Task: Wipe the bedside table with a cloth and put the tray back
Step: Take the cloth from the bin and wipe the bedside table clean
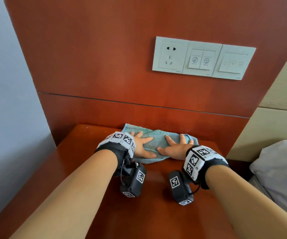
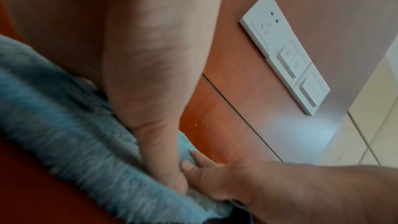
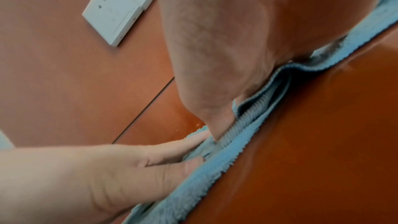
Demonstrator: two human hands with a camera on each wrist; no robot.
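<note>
A light blue terry cloth (image 1: 158, 140) lies folded on the red-brown bedside table (image 1: 153, 213), close to the back wall panel. Both hands press flat on it, fingers spread and straight. My left hand (image 1: 143, 145) covers the cloth's left half, my right hand (image 1: 175, 146) its right half, and the thumbs nearly meet at the front edge. In the left wrist view my left hand (image 2: 150, 91) lies on the cloth (image 2: 64, 125), with the right hand (image 2: 215, 173) beside it. In the right wrist view my right hand (image 3: 215, 48) presses the cloth (image 3: 237, 142). No tray is in view.
A red-brown wall panel rises behind the table, carrying a white socket and switch plate (image 1: 203, 57). A grey wall (image 1: 6, 100) stands to the left. To the right are a beige padded headboard (image 1: 277, 109) and a white pillow (image 1: 280, 169).
</note>
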